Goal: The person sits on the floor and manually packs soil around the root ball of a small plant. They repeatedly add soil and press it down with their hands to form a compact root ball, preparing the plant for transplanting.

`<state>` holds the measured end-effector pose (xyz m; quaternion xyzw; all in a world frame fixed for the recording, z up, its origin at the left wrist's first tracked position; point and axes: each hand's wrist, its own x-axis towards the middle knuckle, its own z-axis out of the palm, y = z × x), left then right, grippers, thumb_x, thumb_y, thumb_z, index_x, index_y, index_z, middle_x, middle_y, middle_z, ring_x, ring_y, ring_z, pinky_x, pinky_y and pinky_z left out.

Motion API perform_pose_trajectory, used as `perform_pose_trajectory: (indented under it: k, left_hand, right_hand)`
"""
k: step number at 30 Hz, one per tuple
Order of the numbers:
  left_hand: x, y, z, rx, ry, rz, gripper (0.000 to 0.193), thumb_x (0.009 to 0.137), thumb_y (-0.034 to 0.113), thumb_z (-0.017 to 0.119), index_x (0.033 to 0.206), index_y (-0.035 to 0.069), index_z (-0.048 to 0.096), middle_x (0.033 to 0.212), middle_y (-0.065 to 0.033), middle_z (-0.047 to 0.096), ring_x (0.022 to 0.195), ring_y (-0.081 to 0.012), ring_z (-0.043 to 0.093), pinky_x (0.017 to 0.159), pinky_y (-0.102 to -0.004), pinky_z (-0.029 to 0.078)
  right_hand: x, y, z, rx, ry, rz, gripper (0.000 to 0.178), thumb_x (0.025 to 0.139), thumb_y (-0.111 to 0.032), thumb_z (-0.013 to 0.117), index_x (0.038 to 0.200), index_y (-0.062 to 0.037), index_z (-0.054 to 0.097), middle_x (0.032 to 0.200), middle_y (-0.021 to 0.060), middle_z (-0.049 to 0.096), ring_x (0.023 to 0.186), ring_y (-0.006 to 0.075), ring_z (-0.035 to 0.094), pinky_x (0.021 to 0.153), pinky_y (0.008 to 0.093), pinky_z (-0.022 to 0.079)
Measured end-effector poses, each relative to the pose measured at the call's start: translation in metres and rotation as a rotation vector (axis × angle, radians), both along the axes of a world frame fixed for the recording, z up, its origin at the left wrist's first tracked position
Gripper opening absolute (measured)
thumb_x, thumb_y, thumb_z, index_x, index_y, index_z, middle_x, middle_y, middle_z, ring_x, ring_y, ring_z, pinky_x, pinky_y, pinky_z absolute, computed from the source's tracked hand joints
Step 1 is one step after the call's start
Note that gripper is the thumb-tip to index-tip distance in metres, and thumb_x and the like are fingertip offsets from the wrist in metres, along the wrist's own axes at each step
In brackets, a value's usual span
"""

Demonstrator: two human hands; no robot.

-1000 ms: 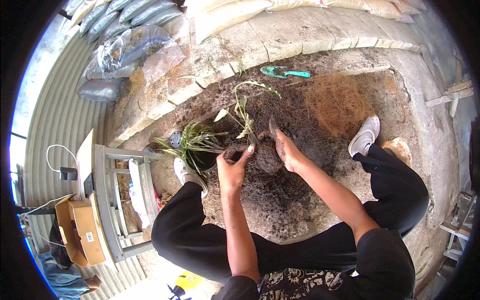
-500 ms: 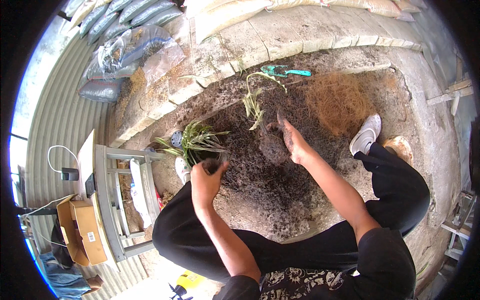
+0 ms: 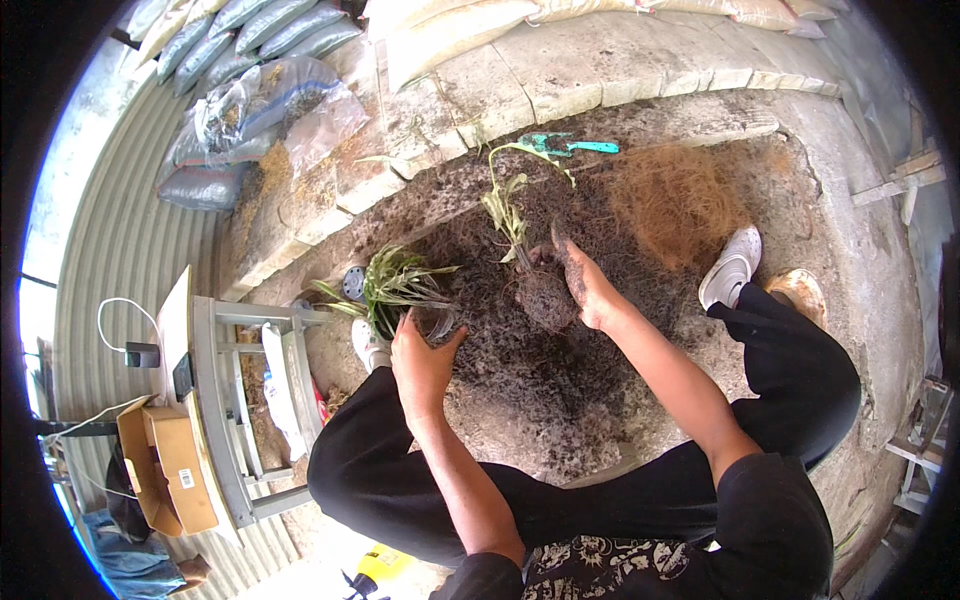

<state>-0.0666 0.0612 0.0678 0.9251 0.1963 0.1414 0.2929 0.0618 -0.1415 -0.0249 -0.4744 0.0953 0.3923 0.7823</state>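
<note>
My right hand [image 3: 586, 285] cups the soil-caked root ball [image 3: 545, 300] of a drooping plant [image 3: 509, 205], its thumb on the near stem side and its fingers stretched along the right. Long pale leaves of this plant lean away from me and bend over. To the left, my left hand [image 3: 424, 362] is curved round a dark round pot [image 3: 434, 322], fingers on one side and thumb on the other. Just beyond that hand lies a bushy plant [image 3: 398, 282] with narrow, striped green leaves. Dark loose soil [image 3: 560, 375] is spread beneath both hands.
A turquoise hand trowel [image 3: 568, 145] lies at the far edge of the soil. Brown fibre [image 3: 685, 205] is heaped at right. Filled sacks [image 3: 460, 35] line the back ledge. A grey wooden stand [image 3: 245, 400] and a cardboard box [image 3: 165, 465] are at left.
My left hand has turned slightly and its fingers have moved a little away from me; more of the pot's rim shows. My right hand and the root ball have barely moved.
</note>
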Motion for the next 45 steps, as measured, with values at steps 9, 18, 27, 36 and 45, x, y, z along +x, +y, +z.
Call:
perform_pose_trajectory:
  k: [9,18,27,36,45]
  left_hand:
    - [0.017,-0.044,0.006,-0.535,-0.139,-0.149,0.037,0.094,0.029,0.061,0.106,-0.006,0.059,0.092,-0.0128,0.067,0.082,-0.0155,0.060,0.077,-0.0291,0.048]
    - [0.018,-0.054,0.009,-0.383,-0.015,-0.216,0.041,0.097,0.028,0.055,0.113,-0.009,0.058,0.099,-0.0238,0.066,0.092,-0.0266,0.064,0.084,-0.0359,0.047]
    - [0.011,-0.033,0.004,-0.340,-0.139,-0.127,0.032,0.097,0.021,0.054,0.098,-0.011,0.058,0.070,-0.0132,0.060,0.063,-0.0121,0.049,0.059,-0.0305,0.043]
    - [0.006,-0.021,0.011,-0.291,-0.221,-0.031,0.031,0.099,0.020,0.051,0.086,-0.008,0.054,0.063,-0.0034,0.049,0.060,-0.0087,0.040,0.053,-0.0275,0.036]
    - [0.000,0.021,-0.002,-0.030,-0.545,0.299,0.027,0.094,0.018,0.058,0.086,-0.008,0.059,0.071,-0.0157,0.061,0.060,-0.0230,0.056,0.057,-0.0334,0.044]
  right_hand:
    - [-0.025,0.011,0.033,0.109,-0.239,0.004,0.056,0.099,-0.046,0.035,0.139,-0.0072,0.041,0.143,0.0103,0.043,0.130,0.0195,0.042,0.112,0.0377,0.030]
    - [-0.031,0.022,0.044,-0.021,-0.229,0.070,0.048,0.100,-0.046,0.038,0.115,-0.0068,0.059,0.122,0.0068,0.058,0.115,0.0151,0.051,0.102,0.0333,0.038]
    - [-0.025,0.012,0.034,0.017,-0.174,0.026,0.061,0.099,-0.052,0.031,0.139,-0.0056,0.040,0.146,0.0122,0.036,0.134,0.0222,0.034,0.112,0.0388,0.025]
    - [-0.021,0.005,0.047,-0.014,-0.137,0.054,0.070,0.097,-0.056,0.030,0.149,-0.0093,0.022,0.155,0.0141,0.017,0.144,0.0261,0.015,0.116,0.0447,0.012]
    - [-0.012,-0.002,0.038,-0.074,-0.047,0.116,0.092,0.083,-0.073,0.041,0.151,-0.0170,0.016,0.157,0.0173,0.001,0.145,0.0310,0.000,0.111,0.0569,0.001]
